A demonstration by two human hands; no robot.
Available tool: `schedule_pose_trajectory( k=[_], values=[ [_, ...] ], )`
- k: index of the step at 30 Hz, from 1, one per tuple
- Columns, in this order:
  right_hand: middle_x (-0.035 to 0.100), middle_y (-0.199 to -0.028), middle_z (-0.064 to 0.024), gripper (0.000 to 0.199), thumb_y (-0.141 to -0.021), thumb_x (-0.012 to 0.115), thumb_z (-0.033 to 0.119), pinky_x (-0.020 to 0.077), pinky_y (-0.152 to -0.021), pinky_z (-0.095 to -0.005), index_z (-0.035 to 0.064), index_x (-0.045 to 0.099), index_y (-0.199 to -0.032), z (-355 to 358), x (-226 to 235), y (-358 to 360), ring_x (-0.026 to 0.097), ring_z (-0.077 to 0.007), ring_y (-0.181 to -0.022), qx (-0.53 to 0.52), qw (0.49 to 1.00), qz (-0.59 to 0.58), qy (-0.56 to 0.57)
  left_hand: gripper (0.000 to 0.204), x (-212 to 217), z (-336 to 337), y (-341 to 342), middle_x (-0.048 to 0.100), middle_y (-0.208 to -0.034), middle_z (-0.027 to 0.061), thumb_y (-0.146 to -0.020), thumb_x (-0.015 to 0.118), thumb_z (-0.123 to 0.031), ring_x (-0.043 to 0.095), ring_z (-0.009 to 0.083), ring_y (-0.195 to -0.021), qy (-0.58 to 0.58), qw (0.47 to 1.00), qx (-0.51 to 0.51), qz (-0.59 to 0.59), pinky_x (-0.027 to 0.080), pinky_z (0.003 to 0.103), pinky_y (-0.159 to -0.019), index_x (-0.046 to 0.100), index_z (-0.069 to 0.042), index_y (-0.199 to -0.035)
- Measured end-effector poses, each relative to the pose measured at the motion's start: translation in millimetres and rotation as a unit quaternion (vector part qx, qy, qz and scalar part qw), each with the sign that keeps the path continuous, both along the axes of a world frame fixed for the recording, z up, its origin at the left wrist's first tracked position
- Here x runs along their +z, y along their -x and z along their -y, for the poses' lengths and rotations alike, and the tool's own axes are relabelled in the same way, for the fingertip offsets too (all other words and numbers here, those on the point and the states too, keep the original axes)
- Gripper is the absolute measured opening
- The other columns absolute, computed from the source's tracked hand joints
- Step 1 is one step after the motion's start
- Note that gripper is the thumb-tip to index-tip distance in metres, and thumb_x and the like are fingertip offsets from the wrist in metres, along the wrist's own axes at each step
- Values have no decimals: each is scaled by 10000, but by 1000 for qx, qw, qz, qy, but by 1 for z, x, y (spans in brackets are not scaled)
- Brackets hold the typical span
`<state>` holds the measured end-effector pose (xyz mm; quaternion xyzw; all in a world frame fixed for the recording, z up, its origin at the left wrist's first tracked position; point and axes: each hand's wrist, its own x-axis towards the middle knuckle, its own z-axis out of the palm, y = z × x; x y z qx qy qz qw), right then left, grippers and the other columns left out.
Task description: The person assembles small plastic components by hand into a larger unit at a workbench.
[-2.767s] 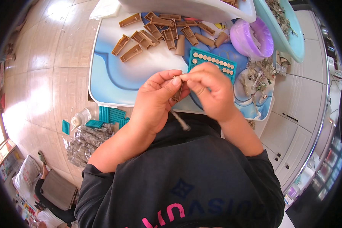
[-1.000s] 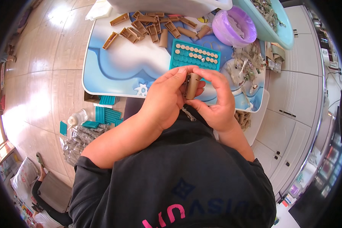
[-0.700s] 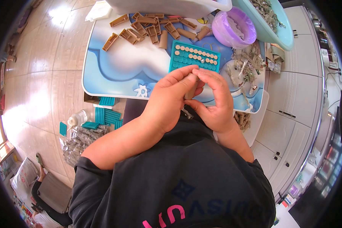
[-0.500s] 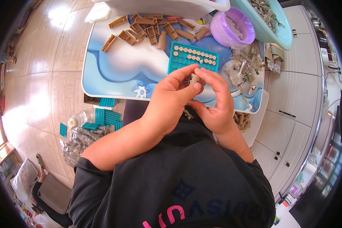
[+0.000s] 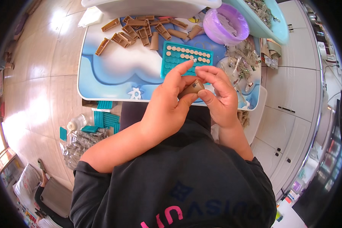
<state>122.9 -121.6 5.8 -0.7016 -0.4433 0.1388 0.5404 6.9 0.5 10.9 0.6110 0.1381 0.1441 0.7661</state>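
Observation:
My left hand (image 5: pixel 165 99) is closed around a brown plastic casing (image 5: pixel 192 88), a small hollow shell with a dark detail on its upper face. At its right end, the thumb and fingers of my right hand (image 5: pixel 223 102) are bent about the same casing, the thumb against its edge. The far side of the casing is hidden by my fingers. Just beyond my hands lies a teal tray (image 5: pixel 166 68) carrying rows of round cream buttons (image 5: pixel 186 51), with bare pegs in its nearer part. Farther left, several brown casings (image 5: pixel 143 36) are scattered on the table.
The blue-and-white table (image 5: pixel 114 81) has a white bin (image 5: pixel 152 8) along its far edge. A purple lined bucket (image 5: pixel 218 34) and a light-blue tub (image 5: pixel 279 32) stand far right, near loose wired parts (image 5: pixel 241 62). Teal trays (image 5: pixel 111 118) and a plastic bag (image 5: pixel 79 142) lie at lower left.
The casing in my hands has been turned and lowered slightly toward me, so more of its brown shell shows. My right fingers have shifted along it. The whole view has moved slightly.

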Motion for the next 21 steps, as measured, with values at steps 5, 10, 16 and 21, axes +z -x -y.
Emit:
schedule_pose_trajectory(
  k=[5,10,16,21],
  values=[
    [571,-1094,-127,323,-802,690,202,440,-865,-316,23,633,-1065,6,3,-3,558,-238,-1001,31,999,-24,-19,576,-4,-2,0,603,-1095,204,-829,557,85,626,240,-972,-35,999,-13,-7,485,313,-839,307,-4,-1340],
    [562,-1100,-122,320,-779,707,208,434,-874,-319,34,649,-1042,0,4,2,546,-232,-1034,20,997,-68,-23,591,0,-4,-1,609,-1077,189,-822,577,78,639,235,-942,-135,991,-10,19,496,304,-800,307,-20,-1339],
    [567,-1099,-120,309,-777,708,176,433,-874,-308,32,649,-1043,3,1,-4,546,-225,-1031,48,993,-97,-50,608,3,0,-5,609,-1017,162,-798,633,56,653,229,-875,31,996,70,49,511,310,-763,330,-29,-1318],
    [590,-1061,-125,326,-805,693,153,442,-849,-305,-13,608,-1072,6,-3,1,560,-201,-991,37,965,-212,-147,322,10,-17,0,630,-873,133,-776,702,-52,651,243,-797,-225,973,-26,-48,507,315,-674,554,-7,-1059]
  ],
)
